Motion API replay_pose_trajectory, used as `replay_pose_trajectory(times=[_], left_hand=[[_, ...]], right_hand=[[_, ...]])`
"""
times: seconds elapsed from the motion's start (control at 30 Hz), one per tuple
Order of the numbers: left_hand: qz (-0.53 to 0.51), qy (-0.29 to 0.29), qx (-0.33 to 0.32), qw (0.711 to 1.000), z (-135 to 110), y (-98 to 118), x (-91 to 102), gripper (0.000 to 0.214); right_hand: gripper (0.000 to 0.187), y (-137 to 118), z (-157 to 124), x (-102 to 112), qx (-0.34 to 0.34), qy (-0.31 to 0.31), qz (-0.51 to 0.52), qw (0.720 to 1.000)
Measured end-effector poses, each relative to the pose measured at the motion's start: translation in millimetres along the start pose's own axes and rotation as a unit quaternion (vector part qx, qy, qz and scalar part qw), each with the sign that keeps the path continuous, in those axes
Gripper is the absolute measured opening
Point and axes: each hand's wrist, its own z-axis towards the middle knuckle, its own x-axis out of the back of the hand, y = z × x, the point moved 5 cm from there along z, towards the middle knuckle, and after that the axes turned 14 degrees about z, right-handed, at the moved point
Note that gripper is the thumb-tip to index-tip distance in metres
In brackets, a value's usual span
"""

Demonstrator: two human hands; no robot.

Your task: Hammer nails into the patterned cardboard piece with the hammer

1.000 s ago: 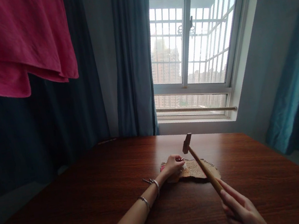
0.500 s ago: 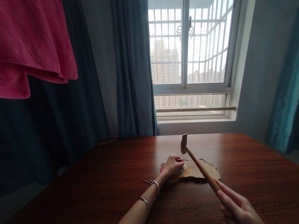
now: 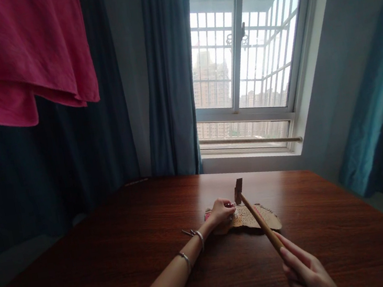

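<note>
My right hand (image 3: 307, 266) is wrapped round the wooden handle of a hammer (image 3: 260, 220). Its metal head is low over the cardboard, just right of my left fingertips; whether it touches anything I cannot tell. A torn piece of brown cardboard (image 3: 254, 218), dotted with many small holes or marks, lies flat on the table. Over its left part, my left hand (image 3: 221, 210) pinches a small dark red and silvery object (image 3: 229, 205), mostly hidden by the fingers. Two bracelets circle the left wrist and forearm.
Thin dark metal pieces (image 3: 188, 232) lie on the brown wooden table (image 3: 121, 251) left of my left wrist. Behind it are blue curtains (image 3: 167, 79) and a barred window (image 3: 235, 49). A pink cloth (image 3: 17, 54) hangs at the upper left.
The hammer head has come down slightly, closer to my left fingertips. My left hand and the cardboard stay about where they were.
</note>
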Motion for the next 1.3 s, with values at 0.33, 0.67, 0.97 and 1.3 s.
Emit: replay_pose_trajectory(times=[0.33,0.67,0.97,1.3], left_hand=[[-0.025,-0.005,0.003,1.0,-2,0,-1.2,0.027],[-0.013,-0.007,0.009,1.0,0,1,-0.7,0.027],[-0.021,-0.008,0.012,1.0,-2,1,0.0,0.026],[-0.018,-0.008,0.01,1.0,-3,3,0.9,0.025]], right_hand=[[0.086,3,3,-6,-0.013,-0.014,0.013,1.0],[0.083,2,2,-5,0.004,0.004,0.006,1.0],[0.087,5,1,-9,-0.002,0.002,0.013,1.0],[0.09,12,6,-3,0.009,-0.004,0.026,1.0]])
